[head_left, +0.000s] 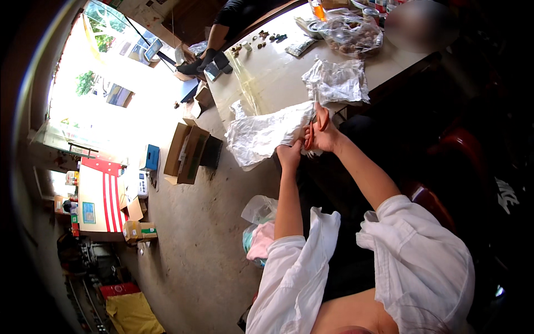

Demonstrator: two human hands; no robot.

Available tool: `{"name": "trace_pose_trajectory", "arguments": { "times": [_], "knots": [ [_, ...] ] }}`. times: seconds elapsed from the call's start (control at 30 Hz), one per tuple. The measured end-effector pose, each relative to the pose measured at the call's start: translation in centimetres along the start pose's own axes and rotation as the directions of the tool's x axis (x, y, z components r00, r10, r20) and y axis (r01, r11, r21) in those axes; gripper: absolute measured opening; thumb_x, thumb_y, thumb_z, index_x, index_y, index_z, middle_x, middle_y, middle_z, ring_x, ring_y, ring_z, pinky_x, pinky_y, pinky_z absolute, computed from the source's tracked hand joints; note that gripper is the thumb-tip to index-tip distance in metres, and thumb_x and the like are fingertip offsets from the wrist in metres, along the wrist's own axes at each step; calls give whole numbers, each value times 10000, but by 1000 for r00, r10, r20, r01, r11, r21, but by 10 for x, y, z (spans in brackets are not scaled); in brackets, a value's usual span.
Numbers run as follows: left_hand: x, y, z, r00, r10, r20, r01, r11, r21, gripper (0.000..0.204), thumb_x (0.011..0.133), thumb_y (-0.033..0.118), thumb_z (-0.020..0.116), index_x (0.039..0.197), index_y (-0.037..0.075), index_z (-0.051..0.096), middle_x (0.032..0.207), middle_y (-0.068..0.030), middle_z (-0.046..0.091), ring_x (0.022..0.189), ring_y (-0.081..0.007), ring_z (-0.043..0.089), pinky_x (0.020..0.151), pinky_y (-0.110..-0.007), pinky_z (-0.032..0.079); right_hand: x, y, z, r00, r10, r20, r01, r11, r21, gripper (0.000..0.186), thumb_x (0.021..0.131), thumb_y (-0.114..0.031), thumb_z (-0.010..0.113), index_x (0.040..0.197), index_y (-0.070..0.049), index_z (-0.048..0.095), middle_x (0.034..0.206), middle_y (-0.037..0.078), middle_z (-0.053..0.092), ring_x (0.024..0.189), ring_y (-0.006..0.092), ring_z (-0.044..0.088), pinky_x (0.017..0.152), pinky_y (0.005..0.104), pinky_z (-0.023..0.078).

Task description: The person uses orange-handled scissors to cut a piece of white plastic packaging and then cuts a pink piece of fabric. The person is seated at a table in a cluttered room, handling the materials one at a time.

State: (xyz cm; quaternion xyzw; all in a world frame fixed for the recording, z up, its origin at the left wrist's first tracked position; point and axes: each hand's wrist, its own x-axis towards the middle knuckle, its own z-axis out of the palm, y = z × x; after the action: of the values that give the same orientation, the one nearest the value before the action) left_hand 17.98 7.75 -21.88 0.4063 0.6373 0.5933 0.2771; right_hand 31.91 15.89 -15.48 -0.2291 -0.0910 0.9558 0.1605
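Note:
A crumpled white cloth (261, 133) stretches leftward from my hands, partly over the table's near edge and partly hanging below it. My left hand (289, 155) is closed on the cloth's near edge. Just right of it, my right hand (327, 138) grips a pair of scissors with orange handles (322, 117). The blades are largely hidden by the cloth and my fingers, so I cannot tell how far apart they are. Another wrinkled white cloth (338, 80) lies flat on the table beyond my right hand.
The pale table (272, 69) bears a clear bag of brown roundish things (353, 36) and several small dark pieces (264, 36). Another person's arm (218, 38) reaches in at the far left. A cardboard box (188, 153) and a plastic bag with pink cloth (261, 240) are on the floor.

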Motion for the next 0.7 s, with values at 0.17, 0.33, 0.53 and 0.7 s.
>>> {"name": "trace_pose_trajectory", "arguments": {
  "times": [0.17, 0.33, 0.53, 0.7],
  "knots": [
    [-15, 27, 5, 997, -76, 5, 76, 997, 15, 233, 742, 12, 651, 944, -103, 634, 863, -81, 663, 741, -131, 601, 666, -270, 486, 30, -5, -15, 961, -202, -189, 173, 972, -157, 693, 654, -776, 572, 740, -101, 445, 645, -18, 378, 513, 93, 403, 488, 202, 396],
    [-18, 30, 4, 996, -69, -48, 71, 996, 47, 249, 735, 15, 660, 951, -104, 634, 868, -79, 661, 735, -131, 599, 673, -266, 482, 46, 1, -16, 880, -359, -310, 290, 924, -248, 585, 752, -673, 575, 942, -132, 461, 604, -26, 399, 444, 67, 395, 397, 206, 373],
    [-10, 23, -2, 986, -119, -115, 119, 993, -7, 203, 735, 38, 693, 894, -83, 655, 811, -53, 652, 681, -115, 574, 603, -258, 466, 62, 4, -2, 777, -544, -316, 403, 816, -414, 545, 786, -646, 554, 836, -109, 473, 566, -19, 402, 421, 96, 399, 384, 237, 334],
    [-7, 43, 0, 917, -341, -206, 268, 910, -316, 184, 752, 35, 684, 909, -46, 635, 825, -69, 641, 674, -144, 598, 599, -272, 496, 60, -57, -26, 716, -641, -279, 484, 742, -463, 560, 776, -626, 584, 742, -78, 472, 504, 14, 415, 369, 145, 417, 351, 287, 350]
  ]
}}
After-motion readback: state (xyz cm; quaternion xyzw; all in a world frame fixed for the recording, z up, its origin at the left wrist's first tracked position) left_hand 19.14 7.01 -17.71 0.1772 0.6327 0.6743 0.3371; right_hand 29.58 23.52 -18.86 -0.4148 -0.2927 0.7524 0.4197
